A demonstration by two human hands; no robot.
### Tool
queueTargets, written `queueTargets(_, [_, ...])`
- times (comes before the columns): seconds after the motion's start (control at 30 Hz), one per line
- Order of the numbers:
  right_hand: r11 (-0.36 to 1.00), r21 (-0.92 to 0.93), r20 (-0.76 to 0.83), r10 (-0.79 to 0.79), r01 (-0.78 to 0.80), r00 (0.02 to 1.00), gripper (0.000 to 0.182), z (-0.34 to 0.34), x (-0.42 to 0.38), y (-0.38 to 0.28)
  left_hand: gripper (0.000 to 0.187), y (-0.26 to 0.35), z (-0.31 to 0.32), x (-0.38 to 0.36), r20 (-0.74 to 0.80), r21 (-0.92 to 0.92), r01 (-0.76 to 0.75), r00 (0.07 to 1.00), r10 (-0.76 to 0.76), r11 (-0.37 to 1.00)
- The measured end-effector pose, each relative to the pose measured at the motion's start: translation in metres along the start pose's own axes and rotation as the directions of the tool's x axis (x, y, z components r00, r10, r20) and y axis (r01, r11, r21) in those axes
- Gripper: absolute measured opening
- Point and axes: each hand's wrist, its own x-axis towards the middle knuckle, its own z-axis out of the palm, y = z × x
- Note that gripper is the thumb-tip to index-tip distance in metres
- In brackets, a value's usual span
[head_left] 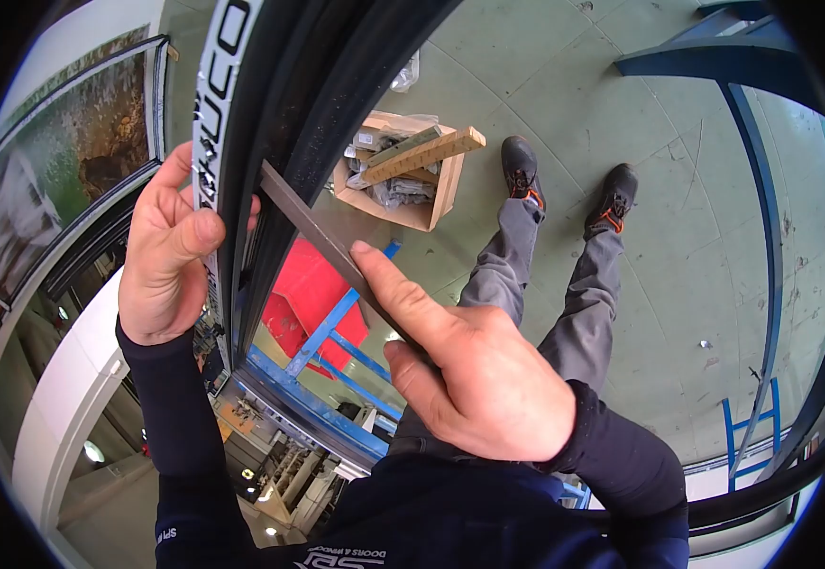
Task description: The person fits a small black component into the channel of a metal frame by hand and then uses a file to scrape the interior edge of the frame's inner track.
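A long black window frame profile (284, 104) rises through the upper left, a strip of white printed tape (223, 81) along its edge. My left hand (171, 251) grips that edge, thumb on the near side and a fingertip showing beyond it. In my right hand (479, 375) is a flat, dark metal file (322, 242), index finger stretched along its top. The file's far end touches or lies very close to the profile beside my left fingertips; exact contact cannot be made out. Its near end is hidden under my right hand.
A cardboard box (441, 194) with wooden pieces and wrapped parts stands on the green floor (564, 85). Below the profile are a red container (313, 294) and a blue metal stand (322, 332). Another blue frame (759, 171) curves along the right. My shoes (519, 166) are near the box.
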Motion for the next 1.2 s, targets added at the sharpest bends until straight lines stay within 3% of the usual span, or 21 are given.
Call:
queueTargets(0.17, [0.994, 0.098, 0.045, 0.053, -0.057, 0.998, 0.070, -0.001, 0.000, -0.003, 0.107, 0.003, 0.001, 0.001, -0.016, 0.034, -0.002, 1.000, 0.003, 0.999])
queueTargets(0.53, [0.987, 0.152, 0.027, -0.061, 0.056, 0.998, 0.073, -0.010, 0.004, 0.002, 0.113, 0.002, 0.002, 0.006, -0.001, 0.026, 0.013, 1.000, -0.013, 1.000])
queueTargets(0.63, [0.988, 0.126, 0.016, -0.090, 0.088, 0.996, 0.075, -0.008, 0.004, 0.006, 0.110, -0.005, 0.006, 0.010, -0.019, 0.063, -0.099, 0.995, 0.100, 0.993])
queueTargets(0.83, [0.991, 0.074, 0.029, -0.118, 0.116, 0.993, 0.078, -0.009, 0.005, 0.005, 0.113, 0.004, 0.025, 0.014, -0.031, 0.111, -0.112, 0.993, 0.116, 0.988])
queueTargets(0.87, [0.991, 0.065, 0.033, -0.118, 0.116, 0.992, 0.079, -0.009, 0.005, 0.005, 0.106, 0.003, 0.019, 0.014, -0.023, 0.210, -0.133, 0.990, 0.141, 0.969])
queueTargets(0.97, [0.997, 0.042, 0.072, -0.072, 0.070, 0.995, 0.080, -0.013, 0.005, 0.001, 0.095, 0.000, 0.031, 0.015, -0.160, 0.252, -0.133, 0.971, 0.177, 0.958])
queueTargets(1.0, [0.997, 0.031, 0.070, -0.077, 0.075, 0.995, 0.080, -0.014, 0.005, 0.000, 0.086, -0.001, 0.019, 0.014, -0.086, 0.190, -0.114, 0.987, 0.132, 0.975])
queueTargets(1.2, [0.992, -0.032, 0.055, -0.119, 0.121, 0.991, 0.081, -0.017, 0.006, 0.000, 0.085, -0.001, 0.028, 0.019, -0.113, 0.276, -0.162, 0.973, 0.199, 0.947])
